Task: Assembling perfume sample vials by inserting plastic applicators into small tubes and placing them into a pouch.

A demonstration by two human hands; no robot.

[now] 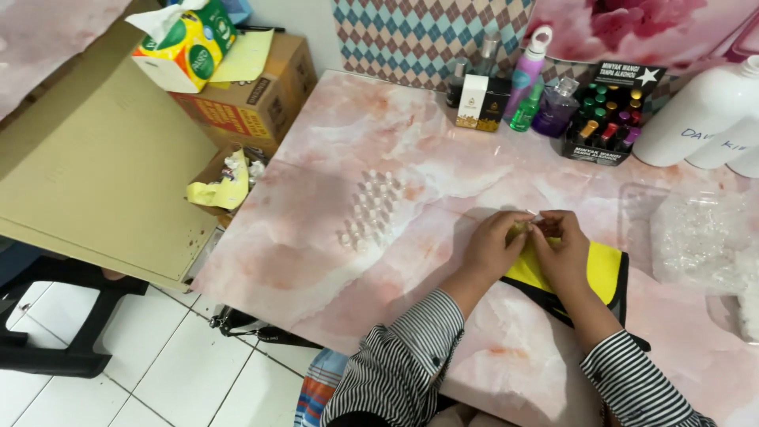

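My left hand (492, 247) and my right hand (560, 251) meet over a yellow cloth with black trim (605, 270) on the pink marble-look table (332, 237). Both pinch a small clear item (531, 221) between their fingertips; it is too small to tell what it is. To the left of my hands stands a cluster of several small clear vials (371, 207) in rows.
A black display box of coloured small bottles (610, 119), perfume bottles (553, 107), a white and black box (481, 101) and large white bottles (696, 115) line the far edge. A clear bag of tiny parts (700, 237) lies right. Cardboard boxes (103, 158) and a tissue pack (186, 43) stand left.
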